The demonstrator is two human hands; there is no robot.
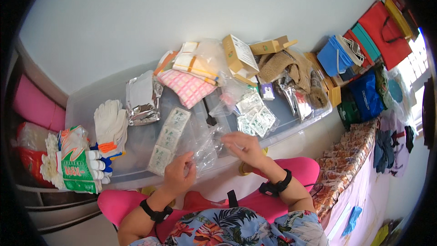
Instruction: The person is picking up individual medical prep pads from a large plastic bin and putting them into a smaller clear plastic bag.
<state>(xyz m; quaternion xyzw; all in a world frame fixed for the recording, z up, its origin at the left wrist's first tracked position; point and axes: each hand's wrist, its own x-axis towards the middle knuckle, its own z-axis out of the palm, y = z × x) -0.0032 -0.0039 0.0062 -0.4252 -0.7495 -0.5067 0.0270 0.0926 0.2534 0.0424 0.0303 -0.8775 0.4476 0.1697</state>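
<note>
A crumpled clear plastic bag (206, 150) is stretched between my two hands above the front of the storage bin lid. My left hand (179, 174) has thumb and fingertips at the bag's left edge. On its other side my right hand (244, 147) pinches the bag, fingertips bent inward. Three white sachets with green print (170, 140) lie in a row just beyond my left hand, the lowest almost touching it. More such sachets (257, 118) are heaped beyond my right hand, partly under clear film.
The translucent plastic bin (82, 92) carries white work gloves (111, 119), silver foil pouches (140, 97), folded checked towels (187, 85), cardboard boxes (240, 56) and a brown fleecy item (285, 66). Packed gloves (78, 160) sit at the left corner. A blue bucket (334, 56) stands at right.
</note>
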